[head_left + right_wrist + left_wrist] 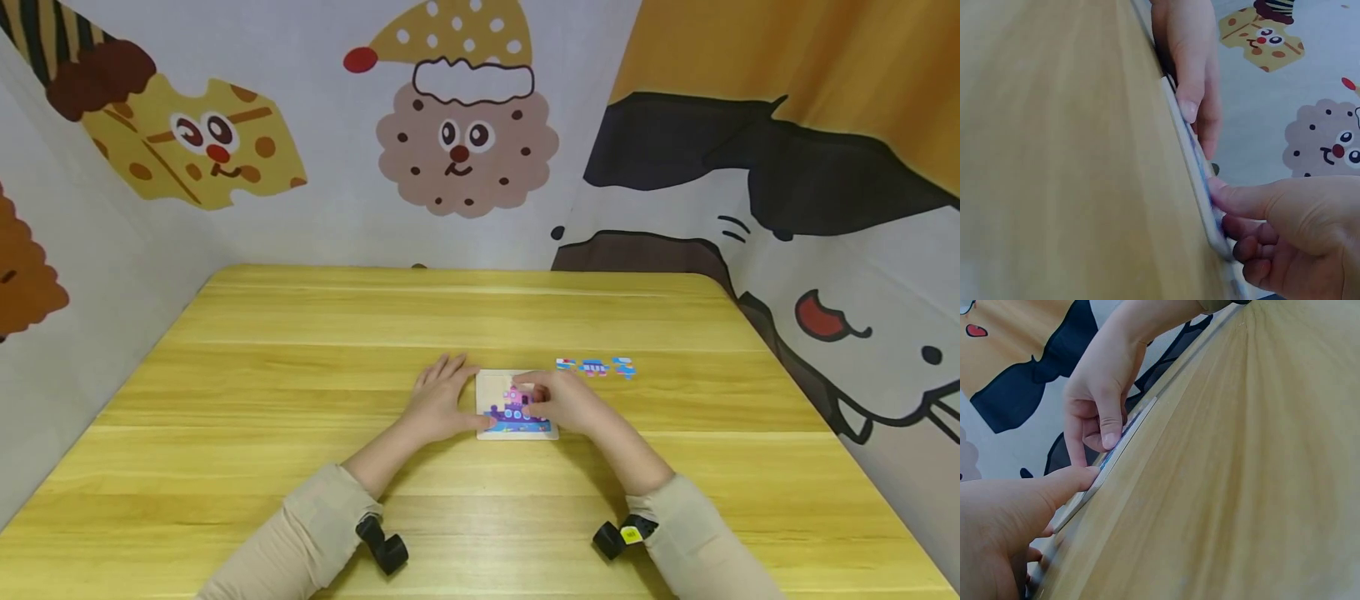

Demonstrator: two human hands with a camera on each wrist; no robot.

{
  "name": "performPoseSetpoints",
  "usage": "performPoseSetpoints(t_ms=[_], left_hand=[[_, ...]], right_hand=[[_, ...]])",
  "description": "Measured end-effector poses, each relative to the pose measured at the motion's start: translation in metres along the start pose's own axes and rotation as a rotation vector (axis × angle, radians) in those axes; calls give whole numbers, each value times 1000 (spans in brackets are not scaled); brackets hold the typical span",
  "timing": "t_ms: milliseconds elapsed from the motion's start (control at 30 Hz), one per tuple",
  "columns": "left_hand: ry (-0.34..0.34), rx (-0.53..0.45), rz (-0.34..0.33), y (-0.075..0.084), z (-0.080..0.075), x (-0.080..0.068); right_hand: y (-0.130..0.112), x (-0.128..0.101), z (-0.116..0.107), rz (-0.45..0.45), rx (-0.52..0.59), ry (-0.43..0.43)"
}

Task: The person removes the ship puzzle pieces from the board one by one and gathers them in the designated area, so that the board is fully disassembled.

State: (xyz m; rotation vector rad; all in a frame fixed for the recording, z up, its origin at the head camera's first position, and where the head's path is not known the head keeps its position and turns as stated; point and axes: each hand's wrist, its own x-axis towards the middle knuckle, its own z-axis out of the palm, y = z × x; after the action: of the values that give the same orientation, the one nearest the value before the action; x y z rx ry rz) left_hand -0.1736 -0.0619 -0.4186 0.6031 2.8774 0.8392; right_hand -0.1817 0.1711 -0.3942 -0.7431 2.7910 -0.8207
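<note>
Soft, even light; head view brightest, right-wrist view dimmer.
In the head view, a pale sheen lies on the yellow wood-grain table [483,500], with diffuse shadows under the beige fabric sleeves [300,533]; in the right-wrist view, the thin, pale-edged square puzzle board [1191,162] blurs toward its lower end.

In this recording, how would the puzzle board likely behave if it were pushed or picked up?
The puzzle board is probably stiff: its edge runs straight in both wrist views. Thin and flat on the table, it would likely slide rather than tip. If tilted, its fitted pieces might spill, since similar loose pieces lie separately nearby.
</note>
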Motion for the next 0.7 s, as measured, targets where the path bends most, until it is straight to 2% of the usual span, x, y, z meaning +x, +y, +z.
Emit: performPoseSetpoints(t_ms=[233,700], left_hand=[[-4,0,1,0,-1,0],[1,0,2,-2,1,1]], right_hand=[[-8,2,-3,60,-9,-51],[-13,1,0,76,-41,-27]])
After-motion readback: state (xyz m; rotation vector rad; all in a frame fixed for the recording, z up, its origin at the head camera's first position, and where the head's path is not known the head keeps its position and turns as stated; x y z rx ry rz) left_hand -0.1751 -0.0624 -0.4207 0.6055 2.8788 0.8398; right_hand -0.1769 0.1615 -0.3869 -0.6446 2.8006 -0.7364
